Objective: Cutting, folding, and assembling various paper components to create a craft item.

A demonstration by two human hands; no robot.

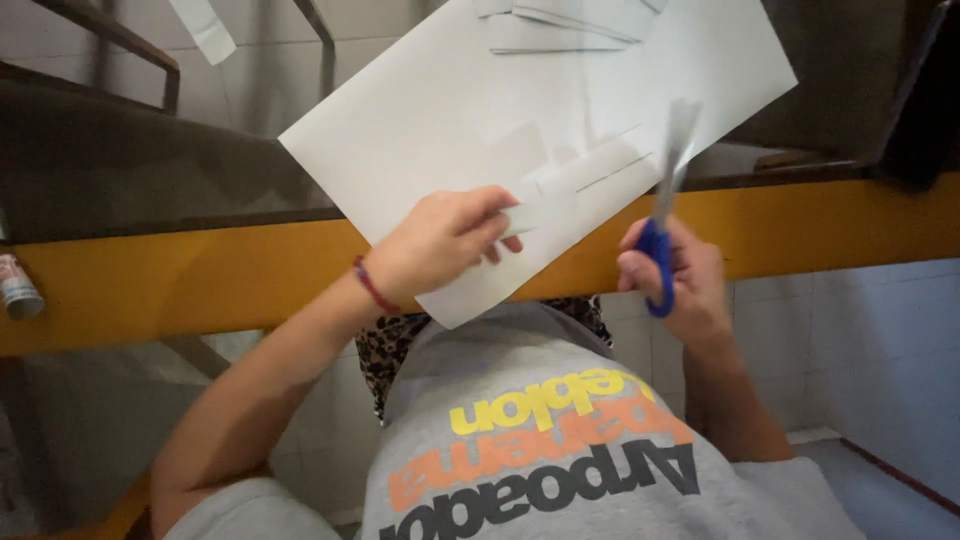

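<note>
My left hand (pixel 435 245) grips the near edge of a large white sheet of paper (pixel 450 110), thumb on top, with a red band on the wrist. The sheet is tilted and has narrow strips cut into its right side. My right hand (pixel 675 275) holds blue-handled scissors (pixel 662 215) with the blades pointing up into the paper's edge near a cut strip (pixel 590 175). The blades are blurred.
A glass-topped table with a yellow-orange front rail (pixel 200 275) runs across the view. More cut paper strips (pixel 560 25) lie at the top of the sheet. A small can (pixel 18 288) stands at the far left. A white tiled floor shows below.
</note>
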